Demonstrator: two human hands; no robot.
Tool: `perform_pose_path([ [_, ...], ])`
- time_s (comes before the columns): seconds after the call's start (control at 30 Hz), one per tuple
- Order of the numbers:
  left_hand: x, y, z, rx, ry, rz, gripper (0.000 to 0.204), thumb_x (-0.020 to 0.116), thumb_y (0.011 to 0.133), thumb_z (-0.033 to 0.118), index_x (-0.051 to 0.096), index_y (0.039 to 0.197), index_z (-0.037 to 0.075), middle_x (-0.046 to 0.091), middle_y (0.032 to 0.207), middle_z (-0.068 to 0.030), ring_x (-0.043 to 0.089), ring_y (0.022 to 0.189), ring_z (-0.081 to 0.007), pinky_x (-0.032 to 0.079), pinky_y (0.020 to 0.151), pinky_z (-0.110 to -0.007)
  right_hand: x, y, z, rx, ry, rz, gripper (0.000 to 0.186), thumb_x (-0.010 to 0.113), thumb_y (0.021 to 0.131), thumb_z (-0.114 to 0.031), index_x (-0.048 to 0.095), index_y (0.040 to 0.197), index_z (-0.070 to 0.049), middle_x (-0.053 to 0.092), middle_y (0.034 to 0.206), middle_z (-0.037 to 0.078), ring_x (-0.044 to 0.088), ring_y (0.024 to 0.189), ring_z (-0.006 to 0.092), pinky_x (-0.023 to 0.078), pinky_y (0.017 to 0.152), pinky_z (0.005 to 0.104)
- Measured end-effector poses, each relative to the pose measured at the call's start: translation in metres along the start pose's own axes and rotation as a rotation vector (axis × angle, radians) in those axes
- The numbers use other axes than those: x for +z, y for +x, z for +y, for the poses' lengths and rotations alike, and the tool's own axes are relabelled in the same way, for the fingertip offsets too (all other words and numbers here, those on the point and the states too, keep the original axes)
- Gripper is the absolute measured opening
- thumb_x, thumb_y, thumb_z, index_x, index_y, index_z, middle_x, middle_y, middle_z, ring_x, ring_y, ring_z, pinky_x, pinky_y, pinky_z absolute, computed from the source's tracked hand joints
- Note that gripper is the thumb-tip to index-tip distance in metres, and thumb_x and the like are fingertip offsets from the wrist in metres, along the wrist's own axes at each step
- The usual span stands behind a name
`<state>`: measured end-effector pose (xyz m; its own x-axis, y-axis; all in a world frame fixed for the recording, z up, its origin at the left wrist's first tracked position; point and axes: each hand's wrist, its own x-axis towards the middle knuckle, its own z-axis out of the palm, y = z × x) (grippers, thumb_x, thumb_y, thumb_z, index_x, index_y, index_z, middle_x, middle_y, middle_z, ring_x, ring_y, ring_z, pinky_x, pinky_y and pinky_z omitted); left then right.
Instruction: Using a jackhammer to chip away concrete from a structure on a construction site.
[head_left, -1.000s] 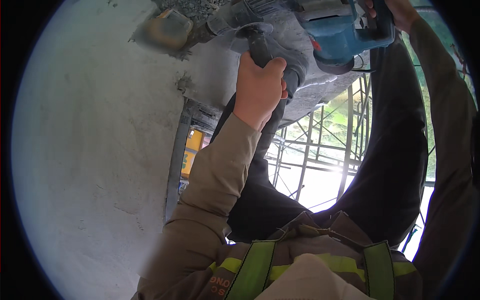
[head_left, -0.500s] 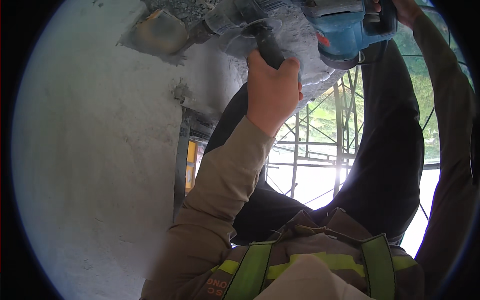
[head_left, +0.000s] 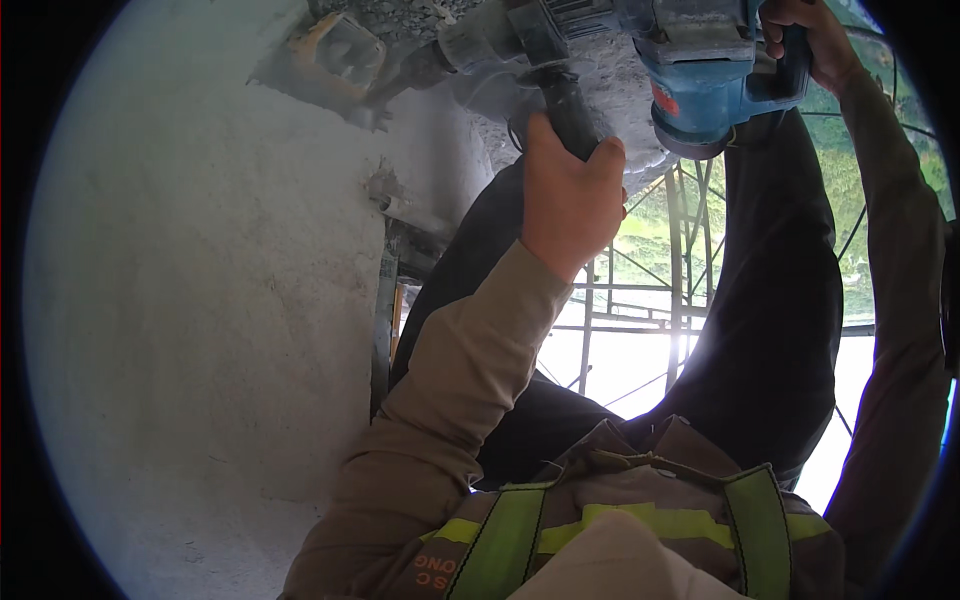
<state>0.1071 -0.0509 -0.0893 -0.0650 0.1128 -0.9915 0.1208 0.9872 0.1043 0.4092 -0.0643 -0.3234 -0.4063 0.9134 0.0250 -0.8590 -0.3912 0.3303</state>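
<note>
A blue and grey rotary hammer lies across the top of the view, its front end pointing left at the wall. My left hand is wrapped round its black side handle. At the upper right, my right hand grips the rear handle; part of that hand is cut off by the picture's rim. The dark chuck reaches toward a broken, roughly square recess in the concrete. Dust or blur hides exactly where the bit's tip meets the recess.
A pale concrete wall fills the left side. Rough broken concrete borders the recess at the top. A short pipe stub juts from the wall's edge. Beyond my legs stand metal scaffold bars, with greenery behind.
The rotary hammer and both my hands have shifted slightly right, and my left hand a little lower. The wall has shifted right in view too. Both grips stay closed.
</note>
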Motion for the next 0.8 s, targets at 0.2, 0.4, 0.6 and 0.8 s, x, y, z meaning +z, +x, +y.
perform_pose_path([
  [0.2,-0.017,-0.006,0.016,-0.051,0.033,0.036,0.036,0.065,0.089,0.006,0.042,0.115,-0.003,0.057,0.076,-0.0087,0.056,0.049,-0.0128,0.045,0.041,-0.031,0.105,0.04,0.02,0.349,-1.108,1.3,0.014,0.062,0.07,-0.004,0.068,0.078,0.005,0.063,0.062,0.016,0.061,0.05,0.0275,0.052,0.048,0.0383],
  [0.4,-0.028,-0.005,0.015,-0.034,0.072,0.025,0.034,0.065,0.089,0.009,0.044,0.114,-0.001,0.056,0.071,-0.0068,0.054,0.047,-0.0123,0.045,0.041,-0.03,0.122,0.041,0.037,0.327,-1.079,1.39,0.015,0.062,0.071,-0.002,0.069,0.082,0.005,0.062,0.062,0.014,0.06,0.049,0.0253,0.052,0.049,0.0359],
  [0.6,-0.047,-0.025,0.009,0.012,0.212,0.021,0.023,0.065,0.089,0.008,0.048,0.104,0.002,0.055,0.069,-0.0053,0.053,0.044,-0.0117,0.044,0.041,-0.029,0.162,0.01,0.046,0.442,-1.174,1.035,0.013,0.067,0.088,-0.013,0.061,0.085,-0.002,0.058,0.071,0.005,0.056,0.061,0.0147,0.045,0.062,0.0299],
  [0.8,-0.059,-0.06,0.004,-0.066,0.411,0.082,0.017,0.065,0.09,0.006,0.05,0.098,0.004,0.054,0.067,-0.0034,0.052,0.043,-0.0111,0.042,0.04,-0.029,0.214,-0.016,0.094,0.382,-1.174,0.991,0.012,0.067,0.087,-0.01,0.062,0.091,0.0,0.06,0.074,0.005,0.057,0.063,0.0138,0.046,0.062,0.0296],
])
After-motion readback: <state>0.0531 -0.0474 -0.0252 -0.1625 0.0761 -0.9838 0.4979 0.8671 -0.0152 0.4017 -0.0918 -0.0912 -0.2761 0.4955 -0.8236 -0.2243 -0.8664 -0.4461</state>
